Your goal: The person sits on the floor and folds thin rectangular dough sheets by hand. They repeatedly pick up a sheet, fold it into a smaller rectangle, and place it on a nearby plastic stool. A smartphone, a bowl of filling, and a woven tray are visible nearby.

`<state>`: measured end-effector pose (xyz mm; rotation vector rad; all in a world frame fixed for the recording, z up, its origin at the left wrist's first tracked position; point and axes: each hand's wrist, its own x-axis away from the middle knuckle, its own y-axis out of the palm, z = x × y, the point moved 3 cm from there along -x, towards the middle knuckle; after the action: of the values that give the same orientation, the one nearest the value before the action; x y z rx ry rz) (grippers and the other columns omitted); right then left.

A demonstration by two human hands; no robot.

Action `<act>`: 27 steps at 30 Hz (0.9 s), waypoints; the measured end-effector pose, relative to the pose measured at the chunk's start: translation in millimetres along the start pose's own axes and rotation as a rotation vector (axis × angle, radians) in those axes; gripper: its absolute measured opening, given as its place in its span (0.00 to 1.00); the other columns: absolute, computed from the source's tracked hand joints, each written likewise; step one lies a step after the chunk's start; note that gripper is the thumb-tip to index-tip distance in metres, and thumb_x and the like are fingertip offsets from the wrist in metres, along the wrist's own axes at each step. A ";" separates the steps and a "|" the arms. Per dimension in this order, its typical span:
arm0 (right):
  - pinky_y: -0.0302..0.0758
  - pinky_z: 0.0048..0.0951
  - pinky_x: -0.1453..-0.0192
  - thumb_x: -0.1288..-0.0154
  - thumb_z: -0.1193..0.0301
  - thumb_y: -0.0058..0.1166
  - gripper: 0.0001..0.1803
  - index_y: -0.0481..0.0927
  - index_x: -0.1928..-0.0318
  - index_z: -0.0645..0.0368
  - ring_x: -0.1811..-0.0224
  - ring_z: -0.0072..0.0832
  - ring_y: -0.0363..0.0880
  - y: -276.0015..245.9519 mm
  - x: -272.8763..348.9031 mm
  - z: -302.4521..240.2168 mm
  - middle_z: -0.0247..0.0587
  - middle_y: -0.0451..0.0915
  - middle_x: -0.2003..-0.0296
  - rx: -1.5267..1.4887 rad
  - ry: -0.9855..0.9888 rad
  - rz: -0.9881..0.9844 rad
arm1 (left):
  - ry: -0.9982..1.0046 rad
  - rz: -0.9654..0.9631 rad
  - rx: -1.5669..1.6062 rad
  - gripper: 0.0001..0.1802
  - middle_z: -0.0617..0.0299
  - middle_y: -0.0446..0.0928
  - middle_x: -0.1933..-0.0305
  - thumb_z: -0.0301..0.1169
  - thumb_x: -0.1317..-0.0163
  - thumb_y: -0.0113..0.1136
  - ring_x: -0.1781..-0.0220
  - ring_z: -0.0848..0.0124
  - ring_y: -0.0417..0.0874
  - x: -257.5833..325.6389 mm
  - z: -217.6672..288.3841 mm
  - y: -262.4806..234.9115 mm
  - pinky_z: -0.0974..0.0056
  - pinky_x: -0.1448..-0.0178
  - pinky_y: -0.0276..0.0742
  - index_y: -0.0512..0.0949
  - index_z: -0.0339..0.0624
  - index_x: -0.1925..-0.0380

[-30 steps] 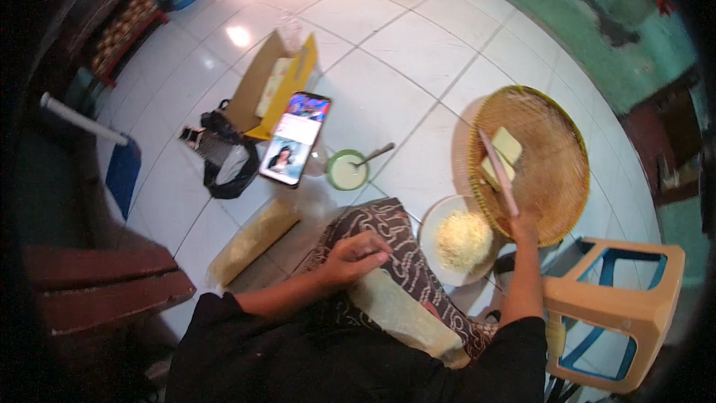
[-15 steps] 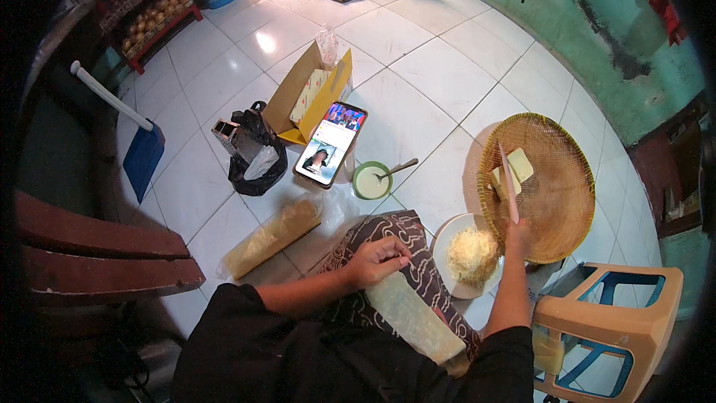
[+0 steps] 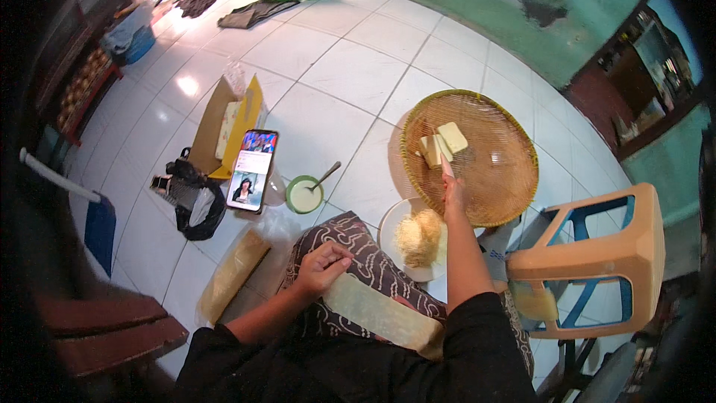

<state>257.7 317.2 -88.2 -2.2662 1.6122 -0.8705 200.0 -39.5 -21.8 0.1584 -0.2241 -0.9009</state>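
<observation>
My right hand (image 3: pixel 453 198) is wrapped round the handle of a knife (image 3: pixel 447 168), over the near left part of a round woven bamboo tray (image 3: pixel 507 186). Its blade points at several pale yellow folded pieces (image 3: pixel 452 136) on the tray and touches or nearly touches them. A long pale sheet (image 3: pixel 384 313), like thin dough, lies across my patterned lap. My left hand (image 3: pixel 323 265) rests at the sheet's upper left end, fingers curled and thumb against them; anything pinched there is hidden. Between tray and lap, a white plate (image 3: pixel 389 233) carries a pile of fine yellowish shreds (image 3: pixel 419 239).
A green bowl (image 3: pixel 304 194) of whitish liquid with a spoon stands left of the tray. Beside it are a propped phone (image 3: pixel 252 172), an open yellow box (image 3: pixel 237 123), a black plastic bag (image 3: pixel 201 201) and a wrapped roll (image 3: pixel 233 276). A tan stool (image 3: pixel 589 261) is at right.
The view has swung right, so everything sits further left in it. My right hand has brought the knife's blade down and in against the pale pieces. The left hand keeps its pose.
</observation>
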 end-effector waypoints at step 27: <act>0.68 0.50 0.51 0.39 0.43 0.37 0.32 0.76 0.54 0.59 0.52 0.52 0.73 -585.8 193.8 -39.4 0.56 0.75 0.55 1.066 0.094 0.953 | 0.157 -0.439 -0.691 0.29 0.55 0.74 0.56 0.22 0.48 0.57 0.53 0.67 0.74 19.2 111.4 66.4 0.64 0.50 0.70 0.63 0.41 0.44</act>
<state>735.4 362.3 301.8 -0.6438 1.4367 -1.1177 233.0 -18.8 103.4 -0.3775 0.2853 -1.3458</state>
